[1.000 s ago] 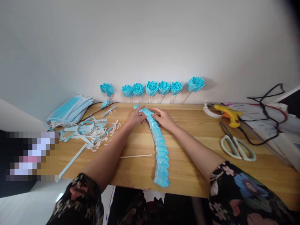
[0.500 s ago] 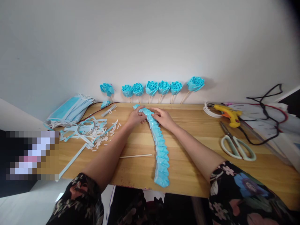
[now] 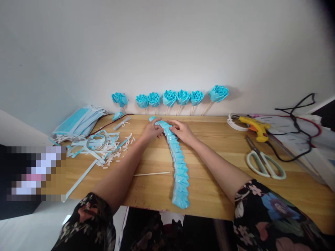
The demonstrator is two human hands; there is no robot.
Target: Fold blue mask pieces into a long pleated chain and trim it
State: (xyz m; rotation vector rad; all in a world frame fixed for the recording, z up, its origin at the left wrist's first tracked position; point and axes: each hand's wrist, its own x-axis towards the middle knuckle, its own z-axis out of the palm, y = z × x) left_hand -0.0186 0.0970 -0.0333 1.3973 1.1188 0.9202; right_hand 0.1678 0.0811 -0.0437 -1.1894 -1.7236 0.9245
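A long strip of folded light-blue petals (image 3: 179, 167) lies on the wooden table, curving from near the back toward the front edge. Close to its far end, my left hand (image 3: 153, 130) grips it from the left, thumb and fingers at its edge. From the other side my right hand (image 3: 181, 130) pinches the same stretch, its thumb on the petals. Under and beside my left forearm lies a thin white stick (image 3: 151, 174), left of the strip and apart from it.
Several blue flowers on sticks (image 3: 169, 98) lean against the wall. Left are a stack of face masks (image 3: 78, 122) and a heap of cut scraps (image 3: 104, 148) with a wire ring (image 3: 96, 142). Right are a yellow glue gun (image 3: 259, 129), scissors (image 3: 264, 162) and a black cable (image 3: 295, 155).
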